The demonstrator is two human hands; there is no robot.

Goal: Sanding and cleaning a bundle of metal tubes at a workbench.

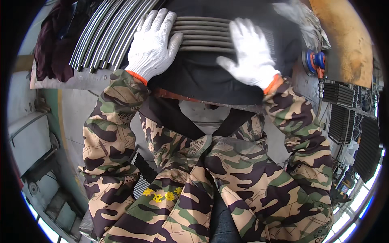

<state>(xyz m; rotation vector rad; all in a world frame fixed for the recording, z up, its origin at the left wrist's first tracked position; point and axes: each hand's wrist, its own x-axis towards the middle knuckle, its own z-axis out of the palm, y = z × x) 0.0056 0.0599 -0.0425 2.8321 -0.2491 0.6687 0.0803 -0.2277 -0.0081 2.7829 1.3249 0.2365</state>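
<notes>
Several slim grey metal rods (204, 33) lie side by side, left to right, on a black cloth (210, 73) spread over the table. My left hand (153, 44), in a white knitted glove with an orange cuff, lies flat over their left ends with its fingers stretched out. Over their right ends rests my right hand (251, 52) in a matching glove, fingers extended and thumb spread, slightly blurred. Both palms face down, and neither hand is wrapped round a rod. Beside my left hand, a larger group of shiny rods (109, 34) points away from me.
A blue and black orbital sander (314, 62) with a hose sits at the table's right. Beyond it is a brown board (344, 44); crumpled clear plastic (304, 22) lies near the back. Dark maroon cloth (56, 44) is heaped at the far left. Dark racks (340, 123) stand at right.
</notes>
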